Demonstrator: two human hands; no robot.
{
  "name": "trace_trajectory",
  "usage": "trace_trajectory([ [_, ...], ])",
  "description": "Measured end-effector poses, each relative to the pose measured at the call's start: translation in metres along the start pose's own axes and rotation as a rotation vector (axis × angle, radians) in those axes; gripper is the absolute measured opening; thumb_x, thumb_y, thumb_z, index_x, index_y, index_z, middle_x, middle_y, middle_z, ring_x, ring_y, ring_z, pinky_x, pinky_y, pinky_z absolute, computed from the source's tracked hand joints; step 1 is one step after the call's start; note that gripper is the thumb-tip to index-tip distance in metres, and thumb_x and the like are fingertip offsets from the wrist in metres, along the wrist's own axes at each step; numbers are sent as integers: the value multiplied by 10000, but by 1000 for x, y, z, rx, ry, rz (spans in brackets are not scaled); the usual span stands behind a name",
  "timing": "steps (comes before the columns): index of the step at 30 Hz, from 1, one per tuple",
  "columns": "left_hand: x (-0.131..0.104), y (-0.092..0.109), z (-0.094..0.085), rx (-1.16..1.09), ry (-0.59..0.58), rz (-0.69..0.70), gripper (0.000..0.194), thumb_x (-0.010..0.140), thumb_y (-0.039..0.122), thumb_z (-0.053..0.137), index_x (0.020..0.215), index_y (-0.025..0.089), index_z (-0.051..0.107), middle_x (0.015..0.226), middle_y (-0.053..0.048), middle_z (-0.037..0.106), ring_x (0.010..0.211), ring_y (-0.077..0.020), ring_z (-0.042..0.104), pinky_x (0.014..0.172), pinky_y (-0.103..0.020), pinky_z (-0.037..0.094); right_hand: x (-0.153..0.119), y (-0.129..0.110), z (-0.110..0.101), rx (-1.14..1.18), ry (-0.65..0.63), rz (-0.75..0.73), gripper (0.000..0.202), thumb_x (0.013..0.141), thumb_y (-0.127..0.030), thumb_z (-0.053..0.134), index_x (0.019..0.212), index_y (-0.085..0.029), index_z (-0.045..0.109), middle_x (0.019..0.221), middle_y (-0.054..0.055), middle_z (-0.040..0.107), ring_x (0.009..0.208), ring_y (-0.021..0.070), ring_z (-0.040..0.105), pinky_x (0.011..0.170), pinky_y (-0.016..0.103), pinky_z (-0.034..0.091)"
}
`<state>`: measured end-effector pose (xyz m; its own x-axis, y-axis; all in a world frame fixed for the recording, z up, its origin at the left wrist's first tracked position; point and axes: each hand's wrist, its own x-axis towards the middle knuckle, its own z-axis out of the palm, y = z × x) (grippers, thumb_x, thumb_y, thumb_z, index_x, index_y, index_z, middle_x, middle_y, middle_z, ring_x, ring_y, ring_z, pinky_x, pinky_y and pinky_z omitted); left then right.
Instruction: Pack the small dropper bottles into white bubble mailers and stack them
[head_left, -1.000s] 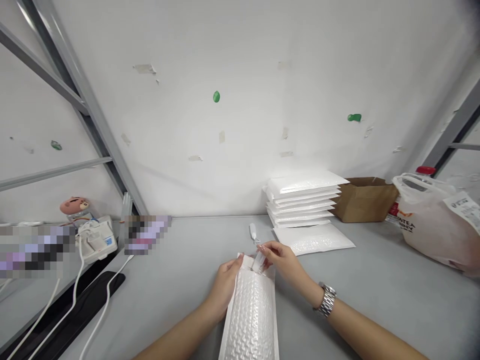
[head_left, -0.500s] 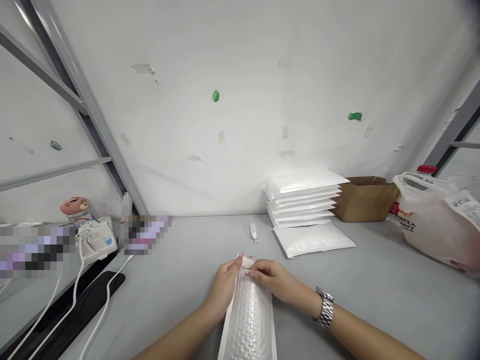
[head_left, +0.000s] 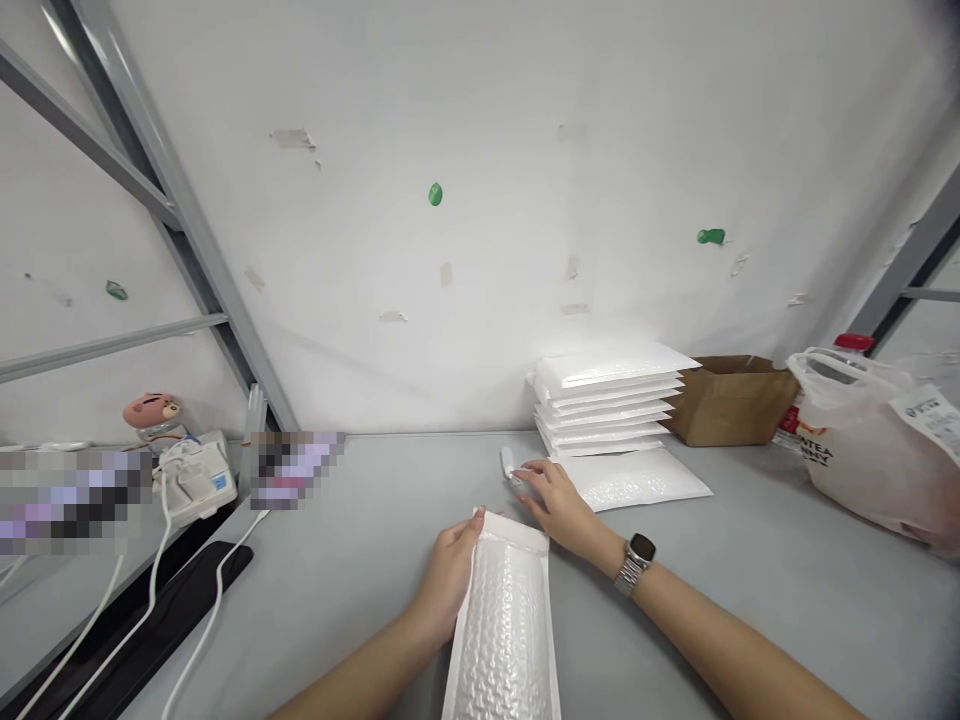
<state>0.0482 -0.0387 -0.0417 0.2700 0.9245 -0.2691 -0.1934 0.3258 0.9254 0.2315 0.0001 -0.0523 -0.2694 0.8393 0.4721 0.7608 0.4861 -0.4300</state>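
Note:
A white bubble mailer [head_left: 507, 620] lies at the front of the grey table, its flap end pointing away from me. My left hand [head_left: 448, 568] grips its upper left edge, thumb on top near the corner. Beyond the mailer, my right hand [head_left: 555, 503] is stretched out, thumb and fingers apart, wearing a silver watch on the wrist. Its fingertips are at the lower end of a small white tube-like item [head_left: 508, 461] lying on the table; whether they touch it I cannot tell.
A stack of white bubble mailers [head_left: 607, 400] stands against the wall, with a single mailer [head_left: 637, 478] before it. To the right are a brown cardboard box [head_left: 739, 405] and a plastic bag [head_left: 874, 450]. White cables [head_left: 217, 590] and a power strip [head_left: 196, 480] lie left.
My right hand has left the mailer's top and moved forward to the small white item, its fingers opening. My left hand stays on the mailer, whose flap end now shows fully.

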Motion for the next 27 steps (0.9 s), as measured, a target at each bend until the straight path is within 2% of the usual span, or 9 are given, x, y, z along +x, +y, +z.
trace_trajectory([
  [2, 1, 0, -1, 3, 4, 12, 538, 636, 597, 585, 865, 117, 661, 667, -46, 655, 669, -208, 597, 659, -292, 423, 2, 3, 7, -136, -15, -76, 314, 854, -239, 470, 1164, -234, 521, 1164, 116, 503, 1072, 254, 452, 879, 425, 403],
  [6, 3, 1, -2, -31, 7, 7, 533, 633, 567, 608, 895, 107, 661, 688, -53, 668, 691, -217, 608, 681, -302, 425, 4, 2, 13, -236, -33, -83, 200, 852, -193, 475, 1008, -206, 601, 1033, 103, 576, 952, 232, 513, 793, 383, 434],
  [14, 3, 3, -2, -54, 18, -7, 534, 638, 535, 624, 926, 87, 659, 693, -69, 677, 689, -220, 615, 668, -292, 421, 2, 0, 10, -210, -18, -27, 32, 795, -172, 559, 824, -161, 562, 820, 67, 593, 785, 210, 516, 705, 345, 412],
  [17, 3, 3, -2, -55, 7, -1, 528, 646, 533, 619, 931, 89, 659, 688, -64, 675, 672, -213, 612, 668, -292, 419, 1, -1, 11, -174, -14, 33, 137, 777, -174, 579, 906, -145, 542, 778, 59, 576, 759, 213, 512, 696, 352, 416],
  [20, 3, 3, -3, -49, 23, 5, 520, 645, 535, 619, 916, 94, 663, 663, -54, 666, 650, -206, 604, 652, -291, 419, 0, 1, 13, -153, -13, 61, 214, 781, -165, 566, 994, -143, 552, 795, 71, 563, 787, 227, 511, 723, 371, 425],
  [24, 4, 7, -5, -46, 60, 28, 526, 629, 547, 624, 893, 94, 670, 639, -47, 657, 643, -204, 599, 635, -284, 418, -1, 5, 14, -95, 3, 104, 83, 789, -172, 546, 840, -153, 609, 833, 92, 533, 824, 233, 504, 739, 364, 440],
  [27, 6, 9, -7, -75, 79, 43, 532, 628, 540, 629, 921, 97, 663, 676, -58, 671, 681, -213, 611, 645, -282, 423, -1, 5, 10, 9, 57, 135, 62, 788, -191, 543, 810, -160, 592, 875, 92, 526, 855, 224, 505, 764, 351, 439],
])
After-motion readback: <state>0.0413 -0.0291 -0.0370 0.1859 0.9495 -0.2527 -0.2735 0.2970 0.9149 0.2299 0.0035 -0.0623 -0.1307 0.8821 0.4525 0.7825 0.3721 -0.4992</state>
